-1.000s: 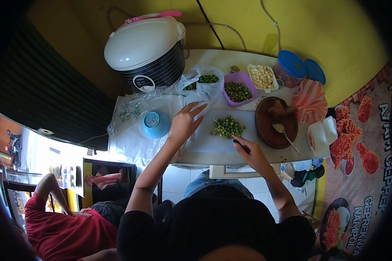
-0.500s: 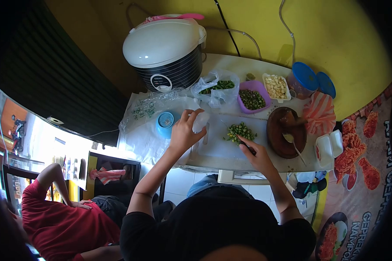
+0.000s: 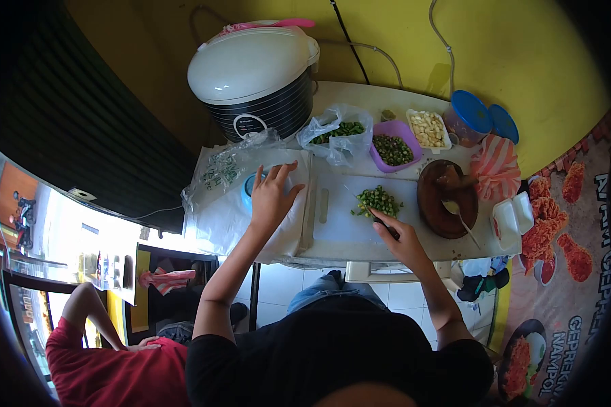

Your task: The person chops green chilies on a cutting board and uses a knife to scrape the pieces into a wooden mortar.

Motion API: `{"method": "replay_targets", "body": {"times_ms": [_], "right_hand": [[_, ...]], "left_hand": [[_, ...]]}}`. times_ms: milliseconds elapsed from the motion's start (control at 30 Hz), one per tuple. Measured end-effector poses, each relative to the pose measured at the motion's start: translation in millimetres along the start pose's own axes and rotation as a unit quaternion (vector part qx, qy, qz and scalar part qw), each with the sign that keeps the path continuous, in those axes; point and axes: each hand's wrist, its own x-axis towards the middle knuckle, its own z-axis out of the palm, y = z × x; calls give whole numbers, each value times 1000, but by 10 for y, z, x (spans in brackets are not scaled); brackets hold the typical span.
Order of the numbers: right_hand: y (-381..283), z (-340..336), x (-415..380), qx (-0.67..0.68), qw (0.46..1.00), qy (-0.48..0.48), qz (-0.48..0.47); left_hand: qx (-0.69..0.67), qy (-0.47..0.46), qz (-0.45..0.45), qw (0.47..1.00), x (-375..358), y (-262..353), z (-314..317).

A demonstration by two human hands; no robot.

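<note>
My left hand (image 3: 273,195) hovers with its fingers apart over the white plastic sheet, beside a blue round container (image 3: 247,192) that it partly hides. Nothing shows between its fingers. My right hand (image 3: 398,237) is closed round the dark handle of a knife (image 3: 380,220), whose blade reaches into chopped green vegetables (image 3: 378,201). Those pieces lie in a pile on a white cutting board (image 3: 343,220). Right of the board sits a brown stone mortar (image 3: 436,218), with a pestle (image 3: 455,179) and a metal spoon (image 3: 463,221) in it.
A rice cooker (image 3: 254,81) stands at the back left. Behind the board are a plastic bag of greens (image 3: 339,132), a purple bowl (image 3: 395,146), a white tray of pale pieces (image 3: 428,129) and a blue-lidded tub (image 3: 470,115). Another person in red (image 3: 115,366) is at lower left.
My left hand has moved left, away from the board to the blue container, and the clear thing at its fingers no longer shows there. My right hand keeps the knife at the pile.
</note>
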Motion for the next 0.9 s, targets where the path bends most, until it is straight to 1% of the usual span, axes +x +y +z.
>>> {"method": "replay_targets", "body": {"times_ms": [33, 133, 233, 367, 467, 567, 600, 700, 733, 833, 867, 900], "right_hand": [[-1, 11, -12, 0, 1000, 4, -1], [2, 44, -64, 12, 1000, 18, 6], [50, 68, -103, 19, 999, 24, 13], [9, 74, -137, 20, 999, 23, 17], [-23, 42, -148, 18, 999, 32, 25], [-26, -23, -156, 11, 998, 41, 43], [-11, -45, -161, 9, 998, 47, 49], [14, -128, -213, 7, 996, 74, 47], [27, -174, -230, 7, 996, 83, 41], [170, -290, -279, 25, 994, 105, 34], [242, -322, -294, 30, 992, 117, 23], [249, -385, -302, 26, 992, 120, 32]], "left_hand": [[-3, -11, -9, 1000, 4, 17, -39], [39, 40, 16, 998, 0, 82, -123], [46, 40, 19, 998, 5, 102, -117], [17, 60, 33, 998, 1, 138, -109], [-7, 92, 77, 993, 125, 322, -233], [-41, 57, 127, 989, 345, 537, -293], [-53, 56, 162, 984, 438, 615, -281], [-98, -2, 252, 963, 694, 722, -42], [-88, 5, 285, 954, 766, 777, 22], [-121, -42, 310, 942, 954, 907, 320], [-120, -47, 324, 937, 996, 963, 414], [-112, -69, 328, 935, 1031, 993, 528]]}}
